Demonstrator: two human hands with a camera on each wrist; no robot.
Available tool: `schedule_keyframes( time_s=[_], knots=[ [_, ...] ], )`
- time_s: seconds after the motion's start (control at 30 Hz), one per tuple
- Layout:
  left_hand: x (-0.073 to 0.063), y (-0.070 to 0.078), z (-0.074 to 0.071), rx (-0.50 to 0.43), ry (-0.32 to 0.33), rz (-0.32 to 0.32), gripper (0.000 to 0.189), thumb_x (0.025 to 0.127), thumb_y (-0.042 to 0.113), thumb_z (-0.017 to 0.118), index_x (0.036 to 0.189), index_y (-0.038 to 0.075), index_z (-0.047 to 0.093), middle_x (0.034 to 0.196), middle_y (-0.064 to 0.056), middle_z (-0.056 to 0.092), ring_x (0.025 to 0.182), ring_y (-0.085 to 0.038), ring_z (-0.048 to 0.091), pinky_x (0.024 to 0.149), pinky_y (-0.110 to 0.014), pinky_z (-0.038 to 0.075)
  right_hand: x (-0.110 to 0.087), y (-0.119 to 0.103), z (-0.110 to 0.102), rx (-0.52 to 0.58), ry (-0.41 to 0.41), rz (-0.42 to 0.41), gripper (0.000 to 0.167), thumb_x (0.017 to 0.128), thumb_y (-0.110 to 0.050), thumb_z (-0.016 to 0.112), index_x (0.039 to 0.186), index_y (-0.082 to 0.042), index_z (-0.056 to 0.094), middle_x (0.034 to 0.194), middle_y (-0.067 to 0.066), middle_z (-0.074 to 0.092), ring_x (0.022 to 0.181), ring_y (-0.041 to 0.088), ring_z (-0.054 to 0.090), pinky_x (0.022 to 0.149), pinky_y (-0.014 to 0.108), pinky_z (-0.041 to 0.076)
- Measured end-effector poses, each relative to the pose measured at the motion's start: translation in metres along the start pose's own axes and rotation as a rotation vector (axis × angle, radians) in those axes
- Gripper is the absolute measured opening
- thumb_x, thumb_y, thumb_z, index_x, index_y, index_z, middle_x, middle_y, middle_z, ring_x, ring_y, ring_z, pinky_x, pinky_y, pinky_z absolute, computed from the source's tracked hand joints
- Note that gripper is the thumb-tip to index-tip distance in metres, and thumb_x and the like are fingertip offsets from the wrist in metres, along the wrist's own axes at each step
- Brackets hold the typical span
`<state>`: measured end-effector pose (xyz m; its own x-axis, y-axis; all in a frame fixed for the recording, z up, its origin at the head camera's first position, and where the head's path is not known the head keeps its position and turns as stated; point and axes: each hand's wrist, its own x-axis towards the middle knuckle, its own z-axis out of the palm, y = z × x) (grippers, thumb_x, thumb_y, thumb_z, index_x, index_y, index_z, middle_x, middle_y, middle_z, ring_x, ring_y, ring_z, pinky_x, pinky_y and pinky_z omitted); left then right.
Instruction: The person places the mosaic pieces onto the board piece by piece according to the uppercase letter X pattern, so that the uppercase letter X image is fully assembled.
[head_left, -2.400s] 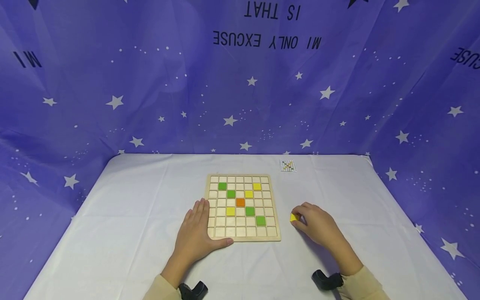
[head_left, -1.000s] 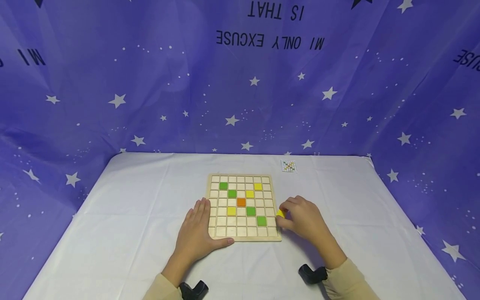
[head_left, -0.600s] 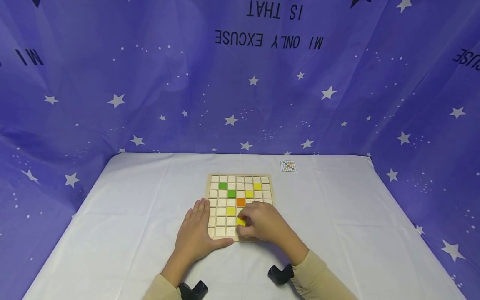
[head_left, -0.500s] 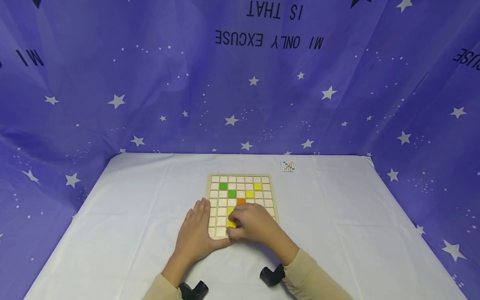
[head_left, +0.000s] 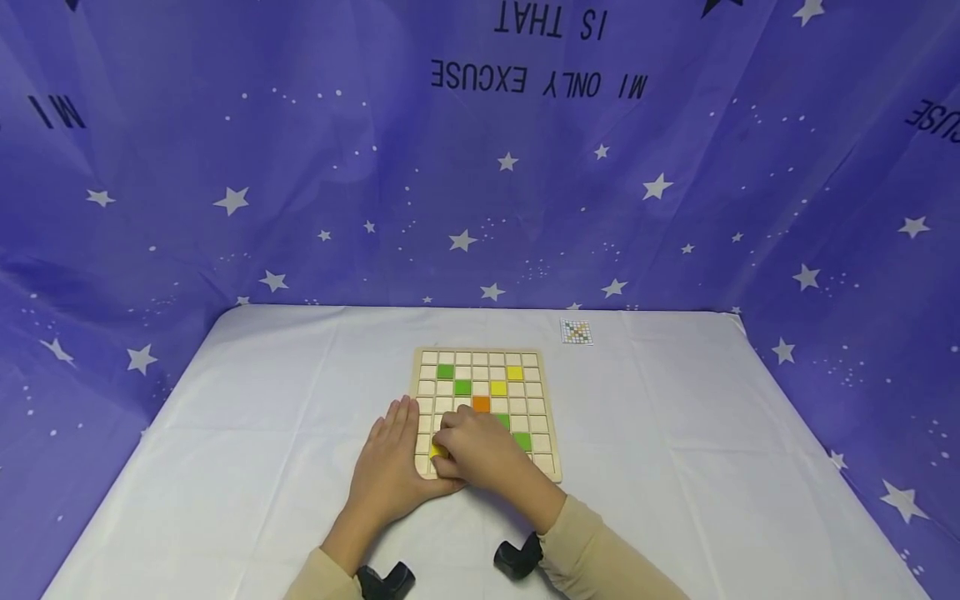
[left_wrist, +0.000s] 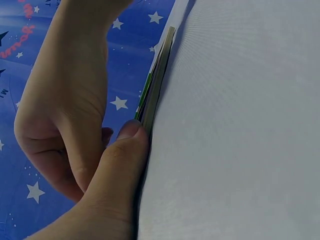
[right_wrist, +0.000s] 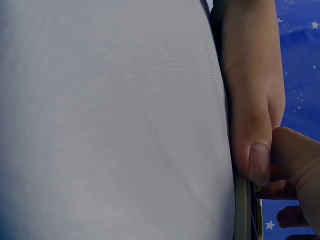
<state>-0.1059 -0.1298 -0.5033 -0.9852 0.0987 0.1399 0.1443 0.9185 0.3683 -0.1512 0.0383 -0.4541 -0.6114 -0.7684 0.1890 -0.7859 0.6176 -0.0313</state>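
Observation:
A wooden grid board (head_left: pixel 553 446) lies on the white-covered table, with square tiles set in its cells. My left hand (head_left: pixel 386 467) rests along its left edge, fingers straight, the thumb (left_wrist: pixel 125 150) against the front edge. Over the lower left cells, my right hand (head_left: pixel 483 450) pinches a yellow tile (head_left: pixel 438 450) between thumb and fingertips. An orange tile (head_left: pixel 481 403) sits in the middle. Green tiles run diagonally from the upper left one (head_left: pixel 446 372) to the lower right one (head_left: pixel 522 442). Two yellow tiles show at upper right, including this yellow tile (head_left: pixel 514 373). My right hand covers several cells.
Behind the board, to the right, lies a small card (head_left: pixel 577 332) printed with a coloured grid pattern. A purple star-printed cloth (head_left: pixel 480 183) hangs behind the table (head_left: pixel 675 375). A black wrist mount (head_left: pixel 517 557) is on each forearm.
My right hand has carried the yellow tile leftward from the table right of the board, across the grid to its lower left cells. My left hand has stayed at the board's edge.

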Motion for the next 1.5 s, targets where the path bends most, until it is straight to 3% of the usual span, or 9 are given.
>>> schedule_keyframes(
  time_s=[0.47,0.83,1.17,1.5],
  knots=[
    [0.0,0.0,0.0,0.011,-0.005,0.001,0.141,0.061,0.095,0.055,0.156,-0.003,0.021,0.164,-0.018,0.021,0.153,-0.033,0.02,0.125,-0.049,0.021,-0.005,0.001,0.004,0.014,0.0,0.032,0.012,0.093,-0.035,0.068,0.091,-0.025,0.075,0.093,-0.009,0.065,0.077,0.008,0.054,0.061,0.019,0.045],
    [-0.001,0.001,-0.001,0.006,0.001,0.002,0.14,0.062,0.095,0.055,0.156,-0.003,0.02,0.164,-0.019,0.021,0.153,-0.033,0.02,0.125,-0.05,0.021,-0.005,-0.002,0.006,-0.006,0.014,0.075,0.012,0.092,-0.037,0.069,0.092,-0.026,0.075,0.09,-0.01,0.062,0.073,0.007,0.05,0.056,0.017,0.039],
    [0.0,0.001,-0.002,0.01,0.005,0.012,0.142,0.06,0.095,0.056,0.155,-0.004,0.021,0.164,-0.019,0.022,0.153,-0.033,0.02,0.125,-0.05,0.022,-0.007,-0.002,0.012,0.011,0.086,0.089,0.013,0.092,-0.037,0.07,0.092,-0.025,0.075,0.09,-0.01,0.061,0.073,0.006,0.047,0.056,0.015,0.038],
    [0.0,0.001,-0.001,-0.001,0.006,0.01,0.144,0.059,0.098,0.052,0.155,-0.004,0.021,0.164,-0.019,0.022,0.153,-0.033,0.02,0.125,-0.05,0.021,-0.006,-0.001,0.012,0.11,0.087,0.141,0.011,0.089,-0.034,0.074,0.092,-0.025,0.079,0.091,-0.01,0.062,0.074,0.005,0.049,0.055,0.013,0.04]
  ],
)
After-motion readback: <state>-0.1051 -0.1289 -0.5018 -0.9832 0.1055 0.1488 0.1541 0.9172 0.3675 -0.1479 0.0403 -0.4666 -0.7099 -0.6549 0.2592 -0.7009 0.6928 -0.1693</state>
